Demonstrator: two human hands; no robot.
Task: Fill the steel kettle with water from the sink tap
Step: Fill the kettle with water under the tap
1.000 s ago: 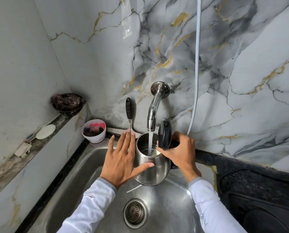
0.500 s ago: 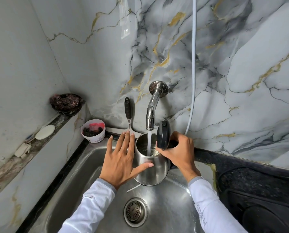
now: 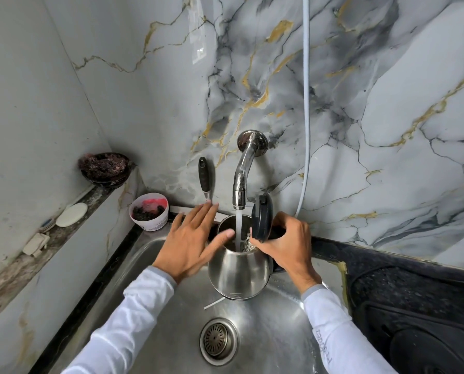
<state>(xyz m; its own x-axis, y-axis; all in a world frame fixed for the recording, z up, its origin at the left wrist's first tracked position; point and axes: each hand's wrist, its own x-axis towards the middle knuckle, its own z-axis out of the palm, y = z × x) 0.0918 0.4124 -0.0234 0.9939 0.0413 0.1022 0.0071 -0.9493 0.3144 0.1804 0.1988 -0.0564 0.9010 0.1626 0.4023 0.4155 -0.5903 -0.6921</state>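
Observation:
The steel kettle (image 3: 239,273) hangs over the sink (image 3: 274,333) under the chrome wall tap (image 3: 241,174). Its black lid (image 3: 262,216) stands flipped up. A stream of water (image 3: 238,228) runs from the spout into the kettle's mouth. My right hand (image 3: 287,244) grips the kettle's black handle on the right side. My left hand (image 3: 196,238) is flat with fingers spread, beside the kettle's left side, thumb at its rim; it is blurred.
A white cup with pink and dark contents (image 3: 149,215) sits at the sink's back left corner. A black-handled utensil (image 3: 204,178) leans on the wall. A ledge on the left carries a dark bowl (image 3: 104,168). Black counter (image 3: 414,292) lies right. A drain (image 3: 218,340) lies below.
My left hand has lifted up and away from the kettle's side toward its rim. The kettle stays under the running water. The view has shifted slightly.

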